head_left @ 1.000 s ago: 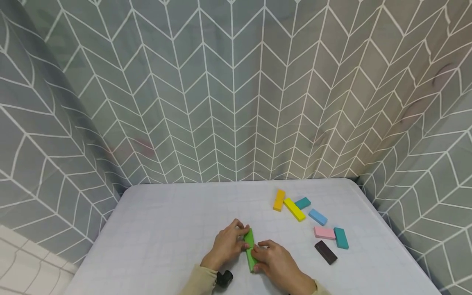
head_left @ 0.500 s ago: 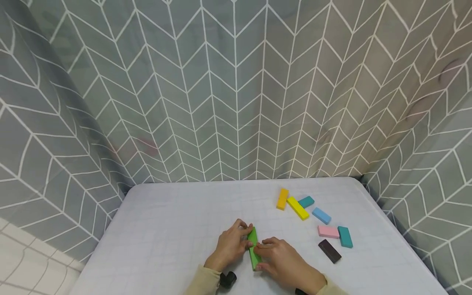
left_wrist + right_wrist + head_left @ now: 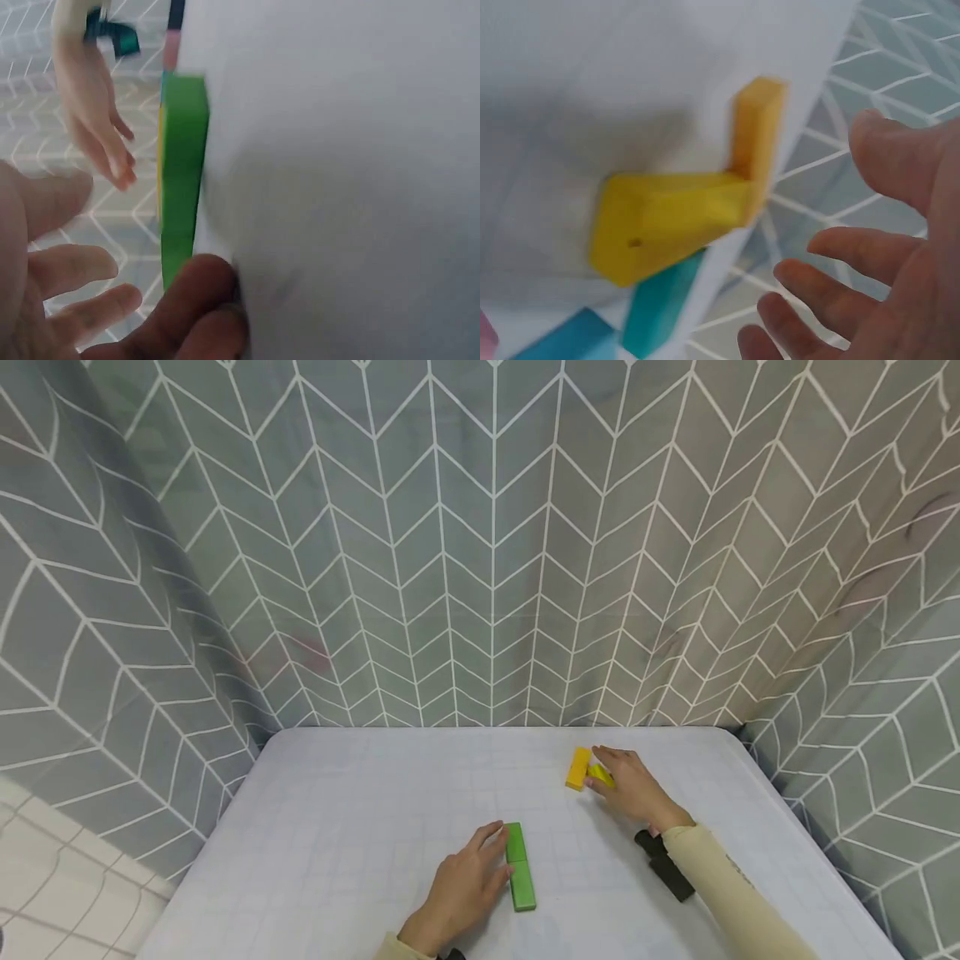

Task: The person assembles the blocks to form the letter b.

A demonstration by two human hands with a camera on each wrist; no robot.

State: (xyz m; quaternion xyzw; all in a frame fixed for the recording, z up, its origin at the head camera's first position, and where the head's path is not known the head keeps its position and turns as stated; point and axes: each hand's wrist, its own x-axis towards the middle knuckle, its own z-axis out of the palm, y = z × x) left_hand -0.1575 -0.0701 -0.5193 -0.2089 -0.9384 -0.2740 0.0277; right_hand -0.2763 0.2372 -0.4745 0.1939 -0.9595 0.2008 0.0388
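now, left hand [image 3: 467, 881] loosely spread beside two green blocks [image 3: 522, 885] laid end to end; between one and two o'clock from them, right hand [image 3: 632, 787] wide over yellow block [image 3: 602, 775], contact unclear; orange block [image 3: 578, 768] alongside.

You have broad free table [image 3: 337, 802] on the left, reaching right to your left hand [image 3: 463, 878]. That hand and the two green blocks [image 3: 518, 868], end to end just right of its fingertips, bar a low sideways pass near the middle. Right of the green blocks an open lane runs near to far, bounded by the dark block [image 3: 675, 882] and your right sleeve [image 3: 738, 889]. Below your right hand [image 3: 630, 785], the yellow block [image 3: 660, 217] has the orange block [image 3: 757, 139] at its far left and the teal block [image 3: 662, 307] along its right; its near left side is open to you.
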